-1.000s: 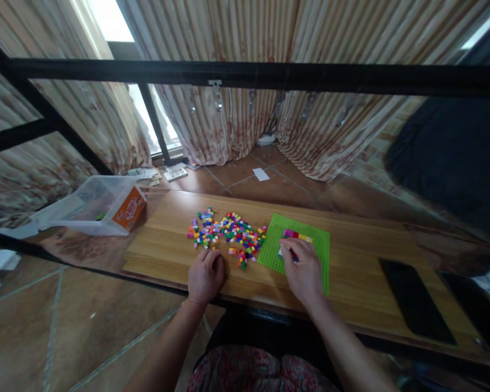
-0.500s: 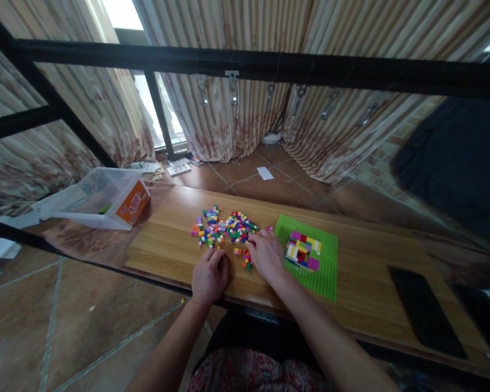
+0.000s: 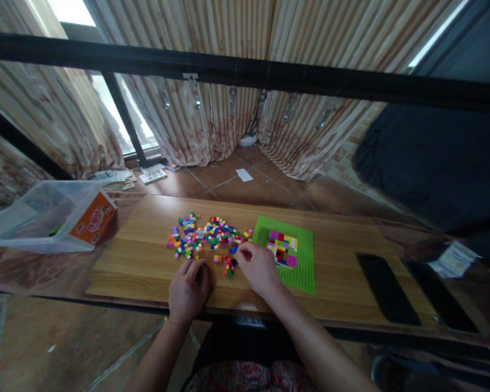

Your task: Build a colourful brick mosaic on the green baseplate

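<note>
My right hand (image 3: 258, 265) pinches among the loose multicoloured plastic bricks (image 3: 206, 237), nine o'clock of the green studded baseplate (image 3: 300, 267); my left hand (image 3: 188, 286) rests curled, empty, steadying on the wooden worktop (image 3: 139, 261).

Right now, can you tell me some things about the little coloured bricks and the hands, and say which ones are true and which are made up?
1. The flat green plastic baseplate has coloured bricks built on it. True.
2. The right hand is pressing on the middle of the baseplate. False: it is at the edge of the pile of small loose coloured bricks, left of the baseplate.
3. The left hand rests on the wooden tabletop. True.
4. The clear plastic box with the orange label stands to the right of the baseplate. False: it lies far to the left.
</note>
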Available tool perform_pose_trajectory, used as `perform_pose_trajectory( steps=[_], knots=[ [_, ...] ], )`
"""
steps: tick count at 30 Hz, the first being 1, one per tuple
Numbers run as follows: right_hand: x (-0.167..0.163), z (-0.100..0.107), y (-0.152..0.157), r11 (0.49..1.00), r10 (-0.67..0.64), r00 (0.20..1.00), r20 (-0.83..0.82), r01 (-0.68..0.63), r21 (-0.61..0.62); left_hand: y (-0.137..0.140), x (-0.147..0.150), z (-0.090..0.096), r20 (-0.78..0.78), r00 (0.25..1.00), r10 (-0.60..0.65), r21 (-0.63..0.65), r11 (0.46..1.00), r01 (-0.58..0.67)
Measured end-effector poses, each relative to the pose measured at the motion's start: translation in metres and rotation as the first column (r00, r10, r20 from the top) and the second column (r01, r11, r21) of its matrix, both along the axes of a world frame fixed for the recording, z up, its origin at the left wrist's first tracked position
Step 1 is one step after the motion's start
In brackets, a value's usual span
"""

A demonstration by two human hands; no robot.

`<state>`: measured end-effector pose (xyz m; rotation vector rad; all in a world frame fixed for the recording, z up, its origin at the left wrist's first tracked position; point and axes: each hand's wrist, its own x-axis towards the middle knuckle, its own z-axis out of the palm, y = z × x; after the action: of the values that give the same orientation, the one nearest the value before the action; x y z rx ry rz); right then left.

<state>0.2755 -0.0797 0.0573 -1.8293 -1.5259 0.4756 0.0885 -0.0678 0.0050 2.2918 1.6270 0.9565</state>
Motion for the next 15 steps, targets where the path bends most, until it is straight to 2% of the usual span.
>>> perform_pose_trajectory(
  steps=[4, 7, 11, 15],
  knots=[
    [0.027, 0.004, -0.022, 0.998, -0.008, 0.944, -0.33, 0.026, 0.049, -0.001, 0.0, 0.001, -0.016, 1.0, 0.013, 0.012, 1.0, -0.012],
    [0.04, 0.003, -0.033, 0.998, -0.007, 0.89, -0.456, 0.032, 0.047, -0.001, 0.001, 0.002, -0.025, 1.0, 0.011, 0.015, 1.0, -0.011],
    [0.046, 0.001, -0.04, 0.995, -0.031, 0.871, -0.491, 0.074, 0.069, 0.0, 0.001, 0.002, -0.029, 1.0, 0.005, 0.012, 1.0, -0.005],
    [0.049, 0.002, -0.046, 0.992, -0.047, 0.892, -0.45, 0.094, 0.083, -0.001, -0.001, 0.005, 0.026, 0.999, 0.022, 0.041, 0.999, -0.023]
  ],
)
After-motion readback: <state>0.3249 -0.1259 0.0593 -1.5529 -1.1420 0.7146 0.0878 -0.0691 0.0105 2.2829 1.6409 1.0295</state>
